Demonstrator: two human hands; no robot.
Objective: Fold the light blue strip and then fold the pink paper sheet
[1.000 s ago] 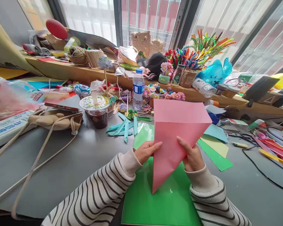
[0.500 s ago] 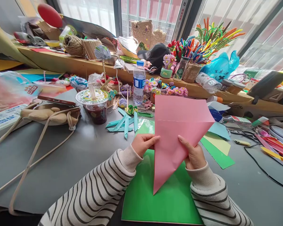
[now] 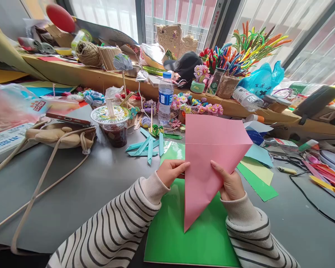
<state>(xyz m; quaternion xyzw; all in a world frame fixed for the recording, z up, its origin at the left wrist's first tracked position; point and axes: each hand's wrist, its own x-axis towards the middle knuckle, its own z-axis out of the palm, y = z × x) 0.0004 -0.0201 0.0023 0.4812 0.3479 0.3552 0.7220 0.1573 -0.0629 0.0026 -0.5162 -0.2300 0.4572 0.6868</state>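
I hold a folded pink paper (image 3: pixel 209 156) upright above the grey table, its long point hanging down toward me. My left hand (image 3: pixel 171 172) pinches its left edge and my right hand (image 3: pixel 229 183) grips its right edge, thumb on the front. Under it lies a glossy green sheet (image 3: pixel 184 238) at the table's near edge. Both of my sleeves are striped white and dark.
Teal paper strips (image 3: pixel 148 146) lie behind the green sheet. A lidded drink cup (image 3: pixel 112 124), a water bottle (image 3: pixel 165 97) and a beige bag with long straps (image 3: pixel 58 137) stand left and behind. Green, yellow and blue sheets (image 3: pixel 257 169) lie right. A black cable (image 3: pixel 312 203) runs far right.
The pink paper and both hands have stayed nearly in place; the paper's lower point has shifted slightly right. The view has tilted a little.
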